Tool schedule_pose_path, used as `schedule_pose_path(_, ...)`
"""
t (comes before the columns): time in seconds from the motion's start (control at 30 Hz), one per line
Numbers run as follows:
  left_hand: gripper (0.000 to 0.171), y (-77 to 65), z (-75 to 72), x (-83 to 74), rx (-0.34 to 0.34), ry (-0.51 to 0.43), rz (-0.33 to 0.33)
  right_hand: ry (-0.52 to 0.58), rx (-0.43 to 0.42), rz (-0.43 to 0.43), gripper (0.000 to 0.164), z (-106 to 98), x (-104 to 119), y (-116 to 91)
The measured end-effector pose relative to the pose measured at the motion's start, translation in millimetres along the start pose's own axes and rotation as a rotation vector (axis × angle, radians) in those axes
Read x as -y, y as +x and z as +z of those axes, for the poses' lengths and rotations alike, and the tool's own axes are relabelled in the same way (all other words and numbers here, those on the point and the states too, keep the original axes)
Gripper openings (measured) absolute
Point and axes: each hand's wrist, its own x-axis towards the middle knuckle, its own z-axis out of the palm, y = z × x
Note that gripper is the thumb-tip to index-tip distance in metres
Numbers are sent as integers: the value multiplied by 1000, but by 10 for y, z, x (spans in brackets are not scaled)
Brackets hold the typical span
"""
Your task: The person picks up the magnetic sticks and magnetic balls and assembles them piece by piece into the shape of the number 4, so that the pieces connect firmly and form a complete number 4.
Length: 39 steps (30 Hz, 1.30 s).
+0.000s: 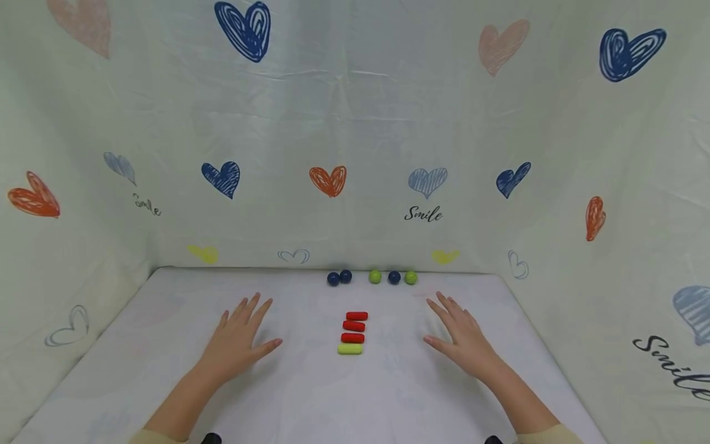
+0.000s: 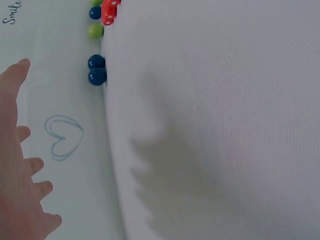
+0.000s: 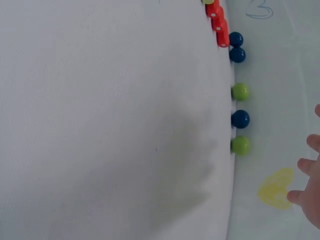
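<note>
My left hand hovers over the left part of the white table, fingers spread, holding nothing. Over the right part, my right hand is likewise spread and touches no object. Between the two hands lie three red cylinders in a column, with a yellow-green cylinder at the near end. Along the far edge stand two blue balls side by side. To their right come a green ball, another blue ball and a second green ball.
Behind the table and on both sides hangs a pale cloth printed with hearts and the word "Smile". The balls sit close to the table's back edge. Both hands cast shadows on the white surface.
</note>
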Motion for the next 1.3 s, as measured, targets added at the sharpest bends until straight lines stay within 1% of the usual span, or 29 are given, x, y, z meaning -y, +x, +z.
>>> schedule_pose_path(0.2,85,69,34,-103,-5,-13,-6,42,0,-10,74,58,43,89)
schedule_pose_path(0.3,85,113,47,-147,-1,-31,-15,84,-3,-12,74,94,50,128)
schedule_pose_path(0.37,85,147,57,-176,1,-47,-18,120,-16,-19,73,119,53,153)
schedule_pose_path(0.47,85,203,76,-219,5,-65,-18,201,-42,-27,71,145,74,188)
schedule_pose_path(0.6,83,275,124,-309,30,-83,-34,303,-60,-18,68,187,117,240)
schedule_pose_path(0.73,83,332,172,-385,34,-108,-49,374,-56,-2,66,249,161,300)
schedule_pose_path(0.8,83,348,195,-399,26,-132,-44,399,-47,6,66,286,179,330)
schedule_pose_path(0.87,83,365,220,-415,30,-164,-53,424,-36,26,65,317,209,359)
schedule_pose_path(1.03,82,423,288,-467,59,-247,-98,488,-11,86,58,392,285,431)
schedule_pose_path(1.2,80,497,345,-519,83,-324,-162,513,8,113,53,496,329,526)
schedule_pose_path(1.3,79,543,375,-540,102,-373,-202,534,21,110,52,557,360,588)
